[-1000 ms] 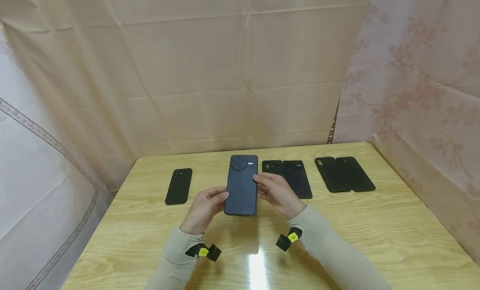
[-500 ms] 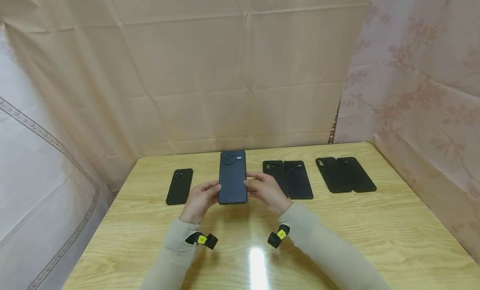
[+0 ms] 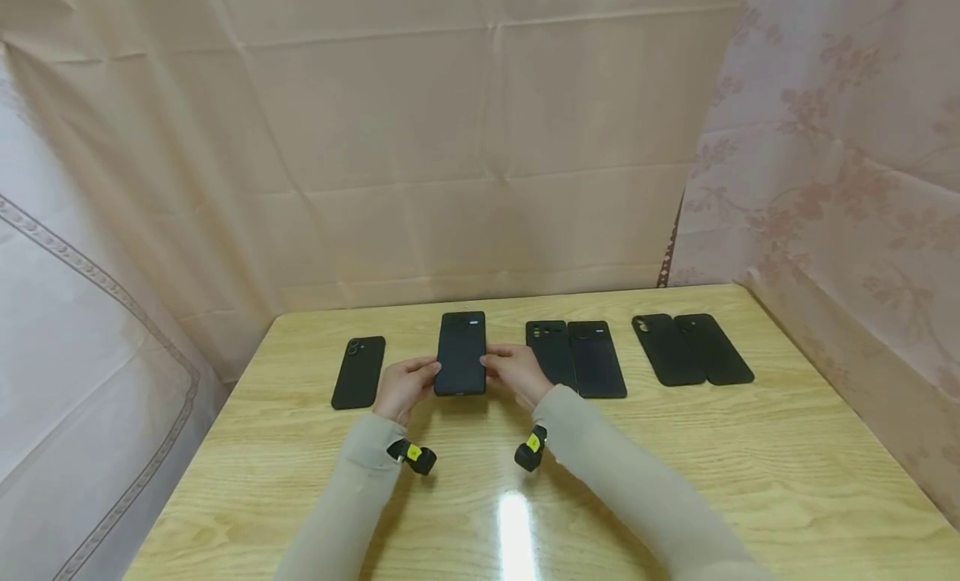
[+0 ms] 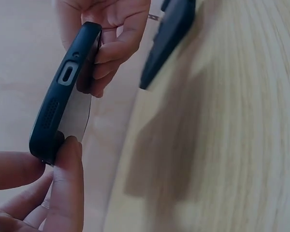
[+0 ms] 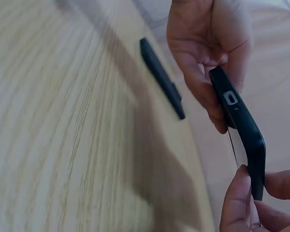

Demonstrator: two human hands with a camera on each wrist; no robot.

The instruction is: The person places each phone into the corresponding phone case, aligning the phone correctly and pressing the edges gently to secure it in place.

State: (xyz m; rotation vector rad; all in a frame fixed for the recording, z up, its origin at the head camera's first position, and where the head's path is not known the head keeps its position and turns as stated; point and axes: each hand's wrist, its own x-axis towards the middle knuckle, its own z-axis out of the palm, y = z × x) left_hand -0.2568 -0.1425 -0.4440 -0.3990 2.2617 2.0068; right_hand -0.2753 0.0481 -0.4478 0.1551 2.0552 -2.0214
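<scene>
Grip: left hand and right hand pinch the cased phone by both edges; even pressure should steady it.

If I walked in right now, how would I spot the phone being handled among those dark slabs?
Find the wood-grain table in front of the beige curtain. Towards its far side, the left hand and right hand grip a dark phone by its long sides. Unlike the other dark slabs, which lie flat, it is held, its charging port facing away from the curtain.
</scene>
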